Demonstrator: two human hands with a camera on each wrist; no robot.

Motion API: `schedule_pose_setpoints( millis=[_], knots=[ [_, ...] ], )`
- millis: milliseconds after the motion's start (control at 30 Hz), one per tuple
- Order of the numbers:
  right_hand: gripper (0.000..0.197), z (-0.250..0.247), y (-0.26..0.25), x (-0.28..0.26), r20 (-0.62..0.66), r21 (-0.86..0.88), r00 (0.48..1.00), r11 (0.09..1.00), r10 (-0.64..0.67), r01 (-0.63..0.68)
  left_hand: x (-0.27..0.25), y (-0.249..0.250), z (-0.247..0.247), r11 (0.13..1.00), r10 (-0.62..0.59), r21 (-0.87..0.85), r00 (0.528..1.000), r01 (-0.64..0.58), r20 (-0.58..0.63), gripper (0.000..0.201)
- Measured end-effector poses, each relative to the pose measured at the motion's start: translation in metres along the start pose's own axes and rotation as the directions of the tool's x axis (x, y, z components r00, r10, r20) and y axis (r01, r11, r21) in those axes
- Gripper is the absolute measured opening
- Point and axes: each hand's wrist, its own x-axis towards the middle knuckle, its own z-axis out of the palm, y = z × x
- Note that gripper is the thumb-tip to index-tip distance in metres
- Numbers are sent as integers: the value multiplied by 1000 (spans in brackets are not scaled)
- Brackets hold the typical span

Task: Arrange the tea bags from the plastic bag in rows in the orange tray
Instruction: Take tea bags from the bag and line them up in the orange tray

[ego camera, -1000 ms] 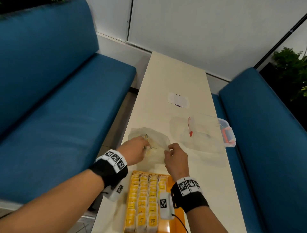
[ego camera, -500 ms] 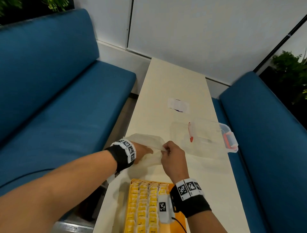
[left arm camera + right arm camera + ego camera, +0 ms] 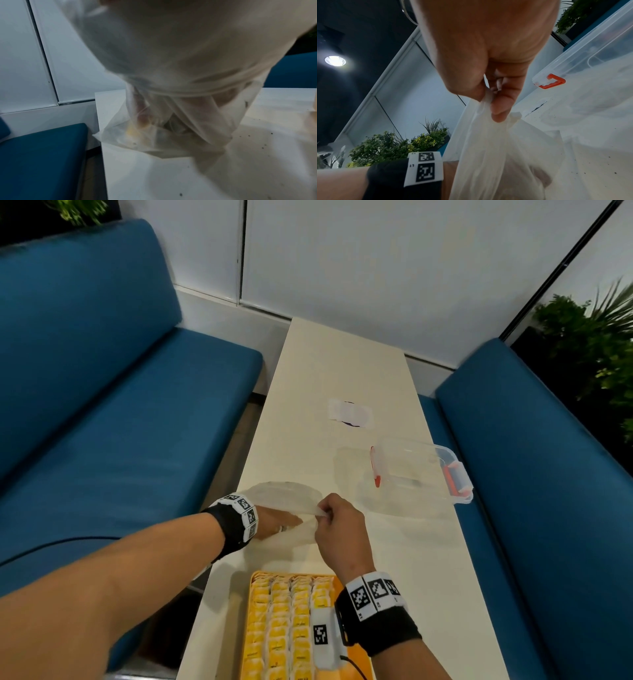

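- The right hand (image 3: 337, 527) pinches the thin, cloudy plastic bag (image 3: 284, 496) at its rim.
- The left hand (image 3: 274, 522) is inside the bag; its grip cannot be told.
- Flat yellow tea bags (image 3: 281, 625) lie in rows in the orange tray (image 3: 356, 655), near the bag.

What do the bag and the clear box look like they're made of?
Bag: thin, soft plastic film, cloudy and see-through; it crumples where the right hand pinches it. Box: rigid clear plastic, glossy, with red-orange clips that look plastic too.

One plastic bag (image 3: 284, 494), one orange tray (image 3: 359, 662), four tea-bag rows (image 3: 291, 628), one clear box (image 3: 418, 470).
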Motion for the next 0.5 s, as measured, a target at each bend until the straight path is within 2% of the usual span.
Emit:
schedule_pose_setpoints(
  millis=[33,67,100,133,167,267,367,400,500],
  knots=[
    [20,0,0,0,1,0,1000,1000,3,-3,1,2,-3,1000,0,29,1000,1,-29,36],
    [19,1,1,-1,1,1,1000,1000,5,-5,-2,4,-7,996,-79,-33,995,77,-67,24],
    [19,1,2,-1,0,2,1000,1000,6,-6,-1,5,-7,994,-94,-74,988,85,-119,16],
    [19,1,2,-1,1,3,1000,1000,5,-5,-7,12,-14,989,-120,-104,987,109,-106,14],
    [19,1,3,-1,2,5,1000,1000,5,-5,-4,12,-12,984,-130,-137,984,114,-118,13],
    [19,3,4,-1,7,19,1000,1000,5,-5,-11,12,-14,995,-78,-64,989,71,-127,10],
    [20,5,4,-1,17,20,1000,1000,0,0,-4,5,-4,997,-64,-59,993,59,-99,6],
    [19,6,4,-2,18,23,1000,1000,-2,1,-2,5,-2,996,-91,-30,993,89,-78,6],
    [19,5,5,-1,14,41,1000,999,10,-10,10,-1,3,977,-166,-159,978,145,-129,26]
  ],
)
